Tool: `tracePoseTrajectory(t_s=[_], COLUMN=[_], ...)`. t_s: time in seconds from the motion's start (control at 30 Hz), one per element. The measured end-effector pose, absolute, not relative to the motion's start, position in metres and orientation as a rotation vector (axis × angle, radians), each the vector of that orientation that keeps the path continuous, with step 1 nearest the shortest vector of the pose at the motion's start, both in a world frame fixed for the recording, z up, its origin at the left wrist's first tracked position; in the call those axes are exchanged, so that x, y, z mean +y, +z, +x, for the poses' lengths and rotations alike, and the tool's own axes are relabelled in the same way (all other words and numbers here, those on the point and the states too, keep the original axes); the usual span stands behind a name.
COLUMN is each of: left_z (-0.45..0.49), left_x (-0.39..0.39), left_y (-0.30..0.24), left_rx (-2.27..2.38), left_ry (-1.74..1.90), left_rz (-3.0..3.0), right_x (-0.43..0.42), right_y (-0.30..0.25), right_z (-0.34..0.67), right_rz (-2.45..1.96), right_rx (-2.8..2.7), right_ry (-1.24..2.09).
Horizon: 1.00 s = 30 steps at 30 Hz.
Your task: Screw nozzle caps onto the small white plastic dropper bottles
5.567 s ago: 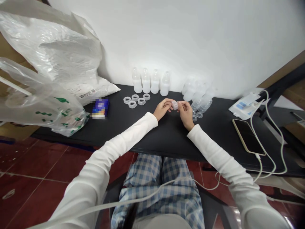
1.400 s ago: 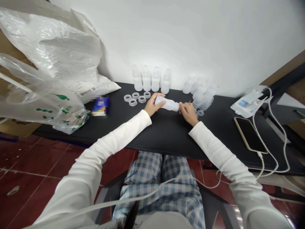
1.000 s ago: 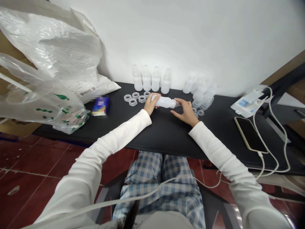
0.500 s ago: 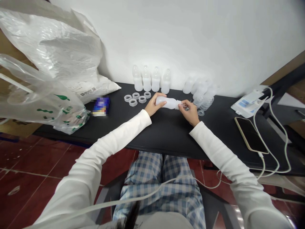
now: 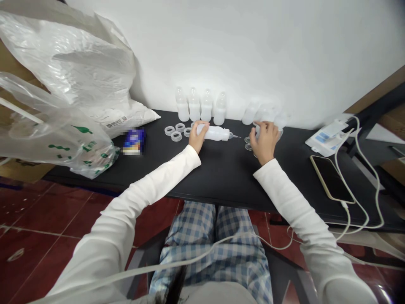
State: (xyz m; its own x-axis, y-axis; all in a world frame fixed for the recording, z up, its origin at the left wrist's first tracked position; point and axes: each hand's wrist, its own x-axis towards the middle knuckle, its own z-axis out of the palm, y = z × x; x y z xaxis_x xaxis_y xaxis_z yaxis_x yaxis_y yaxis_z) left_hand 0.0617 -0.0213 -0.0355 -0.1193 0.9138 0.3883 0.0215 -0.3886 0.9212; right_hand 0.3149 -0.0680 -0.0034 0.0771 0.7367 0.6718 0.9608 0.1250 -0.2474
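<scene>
My left hand (image 5: 196,138) is closed round the base of a translucent white bottle (image 5: 215,133) that lies sideways just above the black table (image 5: 221,177), its thin nozzle pointing right. My right hand (image 5: 265,140) has reached to the pile of lying bottles (image 5: 260,114) at the back right, fingers curled on one of them; whether it grips it is unclear. Small clear rings (image 5: 247,143) lie beside this hand.
Four capped bottles (image 5: 200,105) stand in a row against the white wall. Several clear rings (image 5: 176,131) lie left of my left hand. Plastic bags (image 5: 63,105) and a blue packet (image 5: 133,141) fill the left; a phone (image 5: 331,179), cable and white box (image 5: 323,136) lie right.
My right hand left the bottle's nozzle end and moved right and back to the bottle pile. My left hand carried the bottle slightly left.
</scene>
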Motion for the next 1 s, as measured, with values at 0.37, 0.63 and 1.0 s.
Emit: tracePoseTrajectory(t_s=[0.37,0.63,1.0], left_z=[0.064,0.063,0.063], left_x=[-0.019,-0.018,-0.015], left_y=[-0.029,-0.033,-0.039], left_rx=[1.106,1.099,1.026], left_ry=[1.523,1.515,1.483], left_rz=[1.125,1.157,1.242], right_x=[-0.063,-0.066,-0.069], right_y=[0.001,-0.014,-0.027], right_z=[0.336,0.307,0.288], right_rz=[-1.746,-1.190,-1.070], right_rx=[-1.511,-1.517,-1.651], right_ry=[-0.456,0.026,0.263])
